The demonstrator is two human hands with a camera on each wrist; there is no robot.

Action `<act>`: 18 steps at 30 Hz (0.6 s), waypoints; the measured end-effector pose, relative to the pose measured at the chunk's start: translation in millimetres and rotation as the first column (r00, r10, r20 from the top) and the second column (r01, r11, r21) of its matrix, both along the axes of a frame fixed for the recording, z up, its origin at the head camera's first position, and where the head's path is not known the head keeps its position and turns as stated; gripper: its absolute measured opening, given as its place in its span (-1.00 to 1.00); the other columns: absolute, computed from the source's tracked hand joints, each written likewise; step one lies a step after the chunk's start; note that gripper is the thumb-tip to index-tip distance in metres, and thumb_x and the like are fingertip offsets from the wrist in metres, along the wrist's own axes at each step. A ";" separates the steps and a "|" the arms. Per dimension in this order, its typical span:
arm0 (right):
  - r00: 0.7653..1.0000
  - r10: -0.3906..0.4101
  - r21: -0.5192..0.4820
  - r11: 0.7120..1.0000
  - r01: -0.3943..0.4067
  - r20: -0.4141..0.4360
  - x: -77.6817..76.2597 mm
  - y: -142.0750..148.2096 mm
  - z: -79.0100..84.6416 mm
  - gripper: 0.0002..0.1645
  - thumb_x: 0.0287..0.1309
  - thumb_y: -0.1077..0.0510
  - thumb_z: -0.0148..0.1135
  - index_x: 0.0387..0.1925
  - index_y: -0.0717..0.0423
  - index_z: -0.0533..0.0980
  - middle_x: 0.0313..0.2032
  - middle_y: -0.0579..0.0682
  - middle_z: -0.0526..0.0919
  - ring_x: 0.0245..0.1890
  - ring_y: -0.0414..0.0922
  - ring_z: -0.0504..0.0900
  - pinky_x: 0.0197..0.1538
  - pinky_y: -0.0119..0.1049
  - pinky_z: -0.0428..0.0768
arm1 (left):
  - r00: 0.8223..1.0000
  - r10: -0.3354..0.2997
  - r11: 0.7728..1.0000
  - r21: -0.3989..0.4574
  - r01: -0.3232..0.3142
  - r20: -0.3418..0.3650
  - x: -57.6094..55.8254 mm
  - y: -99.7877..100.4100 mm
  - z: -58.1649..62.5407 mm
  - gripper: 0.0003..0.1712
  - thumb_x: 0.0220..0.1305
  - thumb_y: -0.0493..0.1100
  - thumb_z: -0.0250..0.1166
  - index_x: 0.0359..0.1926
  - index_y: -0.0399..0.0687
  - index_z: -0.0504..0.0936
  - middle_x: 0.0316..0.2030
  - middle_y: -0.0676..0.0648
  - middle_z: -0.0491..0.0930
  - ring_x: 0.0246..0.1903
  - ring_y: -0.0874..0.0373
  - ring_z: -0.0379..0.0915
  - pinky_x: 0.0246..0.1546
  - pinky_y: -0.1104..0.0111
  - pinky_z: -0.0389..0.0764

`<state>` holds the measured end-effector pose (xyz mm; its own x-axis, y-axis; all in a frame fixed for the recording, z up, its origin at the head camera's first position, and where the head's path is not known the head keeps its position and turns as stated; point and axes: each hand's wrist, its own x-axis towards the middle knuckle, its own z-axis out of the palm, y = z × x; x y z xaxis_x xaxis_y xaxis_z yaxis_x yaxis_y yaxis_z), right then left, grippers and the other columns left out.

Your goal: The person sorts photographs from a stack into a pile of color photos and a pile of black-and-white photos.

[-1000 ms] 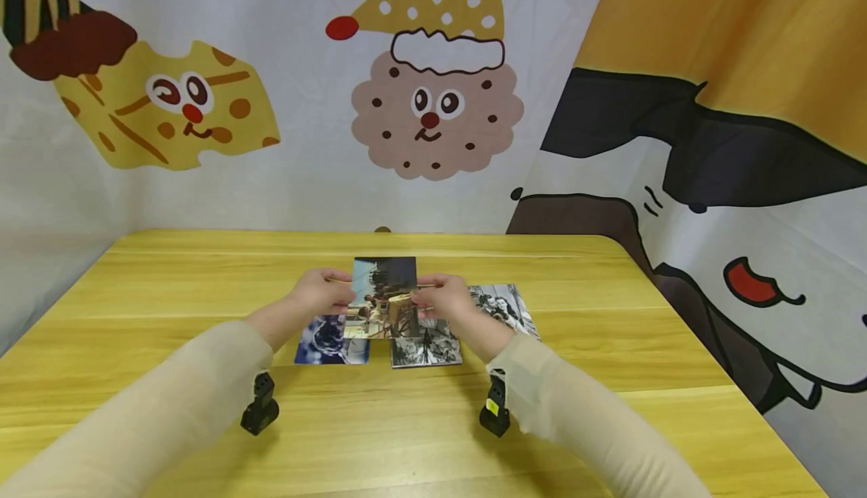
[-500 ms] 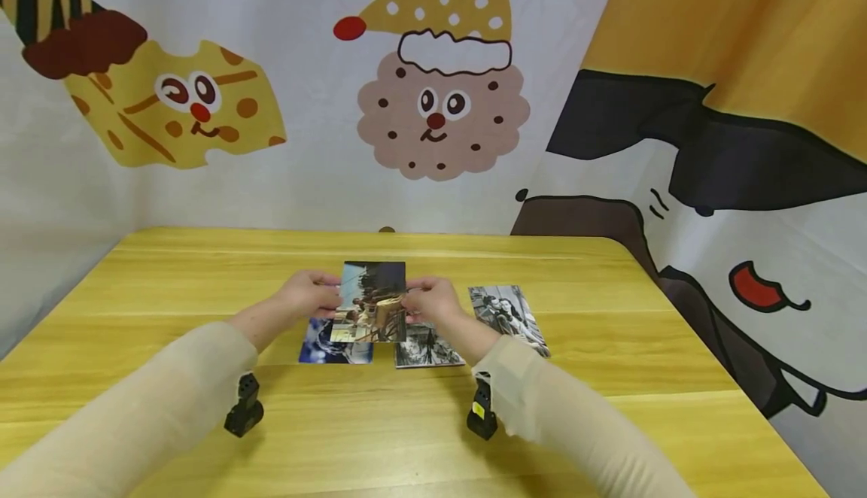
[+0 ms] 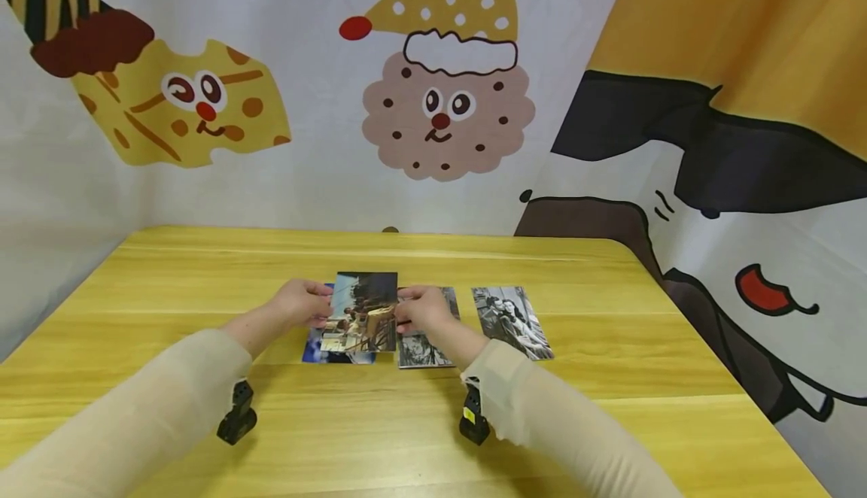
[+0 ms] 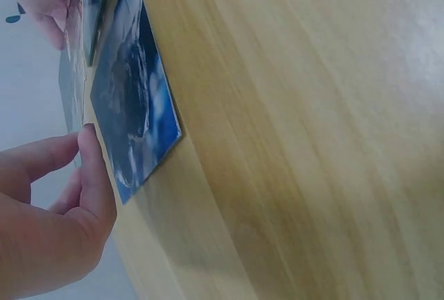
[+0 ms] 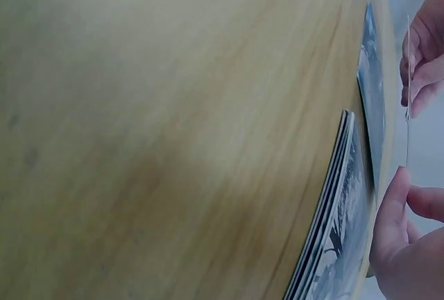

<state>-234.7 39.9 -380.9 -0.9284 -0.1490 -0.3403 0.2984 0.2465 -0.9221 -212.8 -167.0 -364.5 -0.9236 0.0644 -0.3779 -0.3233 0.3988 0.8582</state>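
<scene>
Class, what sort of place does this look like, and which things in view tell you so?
Probably an indoor corner set up for recording tabletop work: a wood-grain table, a cartoon-printed cloth backdrop hanging behind it, and a small black device at each wrist.

The person wears long cream sleeves of plain fabric. Toward the left edge of the desk [image 3: 677,362], the left sleeve [image 3: 135,415] runs smooth to a broad left cuff [image 3: 223,355]. Toward the desk's right edge, the right sleeve [image 3: 569,415] bunches into fine creases lower down, and its right cuff [image 3: 518,400] carries a paler, tape-like patch [image 3: 503,370]. At each wrist is a small black, boxy camera: the left camera [image 3: 237,415] has a rounded knob, the right camera [image 3: 476,429] a yellow sticker [image 3: 469,414]. The left hand [image 3: 298,304] and right hand [image 3: 423,310] are bare.
</scene>
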 end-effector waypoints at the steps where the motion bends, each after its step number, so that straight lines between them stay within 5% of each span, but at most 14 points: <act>1: 1.000 0.001 0.004 1.000 -0.001 -0.001 0.1 -0.5 -0.8 -0.49 0.12 0.44 0.07 0.16 0.28 0.42 -0.45 0.06 0.48 -0.67 -0.20 0.43 -0.54 -0.41 0.62 | 1.000 0.000 1.000 -0.003 0.000 0.001 0.1 -0.4 -0.8 -0.40 0.19 -0.44 0.12 0.26 -0.54 0.21 0.17 -0.46 0.29 -0.36 0.18 0.49 -0.35 0.43 0.68; 18: 1.000 0.022 -0.003 1.000 -0.022 0.006 -0.1 -7.8 -8.8 -0.48 0.10 0.46 0.08 0.16 0.30 0.41 -0.26 0.19 0.58 -0.64 -0.20 0.48 -0.50 -0.38 0.66 | 1.000 0.015 0.999 -0.036 -0.015 -0.005 -0.9 -7.9 -11.4 -0.44 0.20 -0.43 0.11 0.22 -0.55 0.26 0.16 -0.46 0.33 -0.44 0.25 0.49 -0.39 0.46 0.67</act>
<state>-234.8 32.0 -389.8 -0.9227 -0.1703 -0.3458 0.2990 0.2499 -0.9209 -213.8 -174.9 -375.9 -0.9262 0.0371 -0.3751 -0.3251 0.4251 0.8447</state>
